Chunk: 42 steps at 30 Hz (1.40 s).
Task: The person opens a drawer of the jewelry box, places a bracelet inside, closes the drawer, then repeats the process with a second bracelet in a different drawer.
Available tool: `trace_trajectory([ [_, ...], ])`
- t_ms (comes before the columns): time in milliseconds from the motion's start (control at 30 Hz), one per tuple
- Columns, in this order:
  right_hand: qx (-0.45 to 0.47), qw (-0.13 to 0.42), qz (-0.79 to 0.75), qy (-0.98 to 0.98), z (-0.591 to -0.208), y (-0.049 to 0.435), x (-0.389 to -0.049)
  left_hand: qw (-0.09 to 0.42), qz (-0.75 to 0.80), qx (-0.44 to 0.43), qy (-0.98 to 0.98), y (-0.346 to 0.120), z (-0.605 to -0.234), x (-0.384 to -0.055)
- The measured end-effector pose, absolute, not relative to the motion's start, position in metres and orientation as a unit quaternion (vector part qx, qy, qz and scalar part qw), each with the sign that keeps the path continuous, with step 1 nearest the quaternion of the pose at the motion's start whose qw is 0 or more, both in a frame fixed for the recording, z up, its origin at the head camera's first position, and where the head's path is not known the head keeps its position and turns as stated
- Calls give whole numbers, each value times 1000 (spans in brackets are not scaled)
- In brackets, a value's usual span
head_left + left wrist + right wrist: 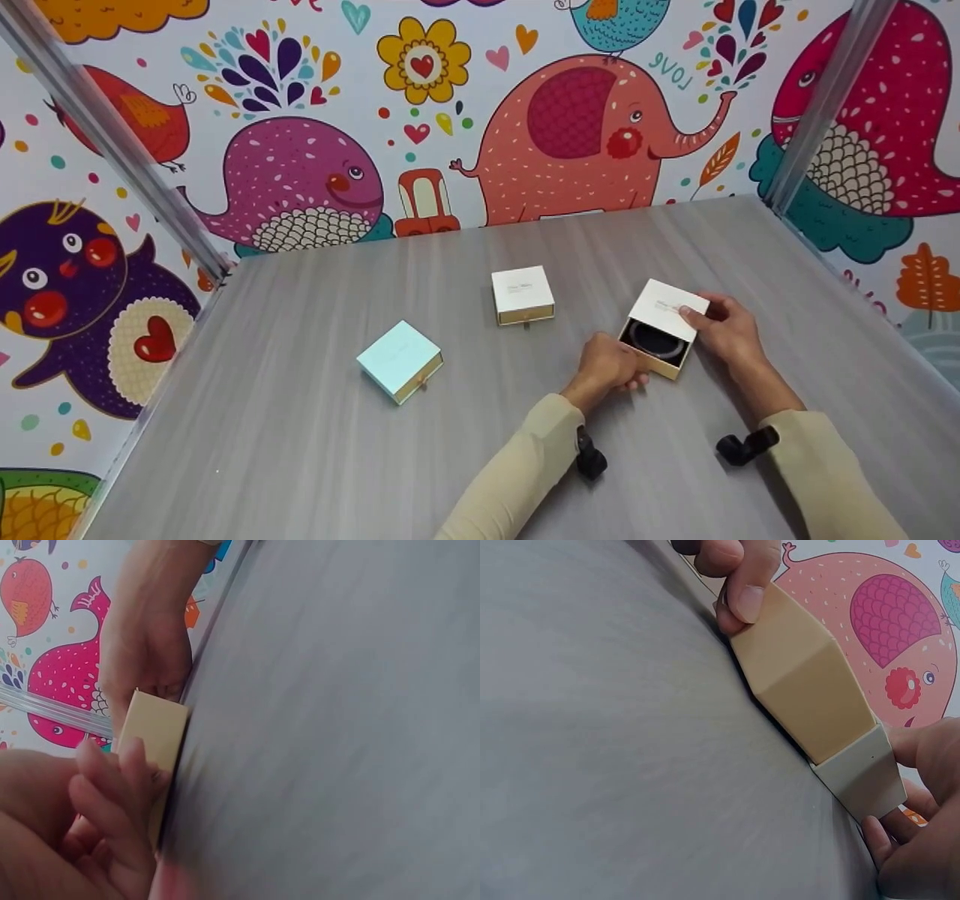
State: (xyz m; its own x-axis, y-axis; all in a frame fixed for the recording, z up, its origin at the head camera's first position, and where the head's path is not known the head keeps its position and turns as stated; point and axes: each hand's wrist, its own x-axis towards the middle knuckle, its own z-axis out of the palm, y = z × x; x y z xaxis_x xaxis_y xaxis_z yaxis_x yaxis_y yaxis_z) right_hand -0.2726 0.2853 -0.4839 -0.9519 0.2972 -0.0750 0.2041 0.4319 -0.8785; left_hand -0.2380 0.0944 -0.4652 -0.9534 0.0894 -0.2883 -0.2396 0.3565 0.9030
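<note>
A white drawer-style gift box sits on the table at the right, its white sleeve [670, 306] slid partway off a tan drawer [817, 694]. Inside the drawer's dark lining lies a ring-shaped item, apparently a bracelet [658, 342]. The left hand [606, 364] pinches the drawer's front end, as the right wrist view shows its thumb and fingers there. At the other end, the right hand [727, 328] grips the sleeve, thumb on top and fingers at the far side. In the left wrist view, the left fingers [112, 799] partly cover the drawer's front.
Another white box [523, 294], shut, stands left of the hands. Farther left lies a mint-green box [400, 360], also shut, turned at an angle. Cartoon-printed walls [442, 161] and metal posts [832, 105] bound the grey table [300, 450] at the back and sides.
</note>
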Motion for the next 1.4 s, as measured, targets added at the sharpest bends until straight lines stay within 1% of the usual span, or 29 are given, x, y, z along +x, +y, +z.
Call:
trace_trajectory([
  [333,-149,52,511,-845,-485,286,-271,144,558,-49,816,99,-466,-242],
  [600,-144,54,516,-843,-484,286,-272,129,563,-31,816,99,-468,-245],
  [900,-145,47,520,-841,-484,285,-273,122,579,-33,805,102,-470,-249],
  [1133,-147,38,517,-842,-483,285,-272,144,612,-49,776,103,-472,-253],
  [1400,-150,41,524,-838,-484,284,-272,149,642,-53,750,106,-474,-254],
])
